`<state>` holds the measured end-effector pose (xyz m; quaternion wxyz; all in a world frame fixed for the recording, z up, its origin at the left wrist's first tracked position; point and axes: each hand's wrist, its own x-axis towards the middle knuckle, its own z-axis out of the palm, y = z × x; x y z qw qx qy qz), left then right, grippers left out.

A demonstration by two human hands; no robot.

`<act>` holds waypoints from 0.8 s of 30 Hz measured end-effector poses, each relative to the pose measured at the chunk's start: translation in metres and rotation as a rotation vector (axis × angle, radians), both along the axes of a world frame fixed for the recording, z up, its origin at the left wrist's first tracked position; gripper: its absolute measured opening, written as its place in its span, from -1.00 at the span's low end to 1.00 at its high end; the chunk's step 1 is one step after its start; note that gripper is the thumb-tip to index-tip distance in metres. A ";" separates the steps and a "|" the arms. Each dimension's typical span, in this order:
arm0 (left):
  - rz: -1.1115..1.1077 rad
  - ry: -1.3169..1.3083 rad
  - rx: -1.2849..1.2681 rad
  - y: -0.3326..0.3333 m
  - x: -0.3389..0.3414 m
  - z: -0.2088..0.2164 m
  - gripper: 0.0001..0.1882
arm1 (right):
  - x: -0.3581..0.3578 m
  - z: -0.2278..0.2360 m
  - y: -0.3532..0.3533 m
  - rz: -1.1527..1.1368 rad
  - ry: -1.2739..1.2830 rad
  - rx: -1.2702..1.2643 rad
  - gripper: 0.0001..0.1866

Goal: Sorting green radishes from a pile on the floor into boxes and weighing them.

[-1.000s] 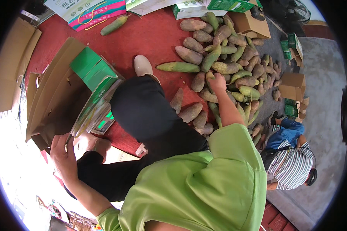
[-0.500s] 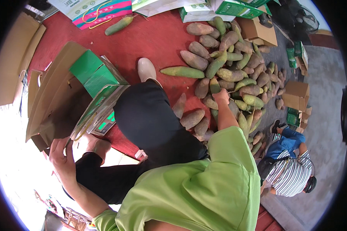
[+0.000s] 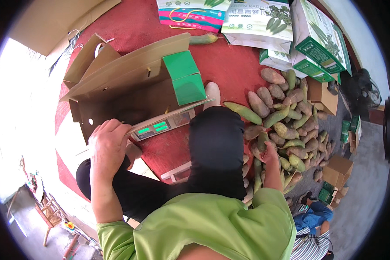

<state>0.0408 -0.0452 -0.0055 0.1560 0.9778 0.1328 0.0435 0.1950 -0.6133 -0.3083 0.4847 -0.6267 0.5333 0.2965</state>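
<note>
A large open cardboard box [image 3: 130, 97], brown inside with a green flap, rests on a digital scale [image 3: 174, 121] with lit green displays. My left hand [image 3: 107, 145] is closed on the box's near left corner. On my right, a heap of radishes [image 3: 297, 130], some green and some earth-covered reddish brown, lies on the floor. My right hand [image 3: 269, 152] is closed around a green radish [image 3: 262, 141] at the heap's near left side. The fingertips there are partly hidden. A long green radish [image 3: 243, 112] lies at the heap's left edge.
Printed cartons [image 3: 255, 28] stand along the far side, with a lone radish [image 3: 203, 39] in front of them. A small brown box [image 3: 337, 170] and a black fan [image 3: 363, 89] are at the right. A person in a striped shirt [image 3: 310, 247] bends down at the lower right.
My view has turned left, so the box and heap appear shifted right. My left hand still grips the box corner, and my right hand stays on the green radish at the heap.
</note>
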 end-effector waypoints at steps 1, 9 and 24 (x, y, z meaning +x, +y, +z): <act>-0.020 -0.008 -0.003 0.000 0.000 0.000 -0.91 | -0.003 0.021 0.013 -0.061 -0.061 0.173 -0.54; -0.005 -0.018 -0.004 -0.001 -0.003 0.002 -0.92 | 0.063 0.202 0.169 0.545 -0.607 0.580 -0.45; -0.031 0.007 0.007 0.006 -0.004 -0.001 -0.93 | 0.072 0.308 0.490 1.905 -0.686 0.350 -0.43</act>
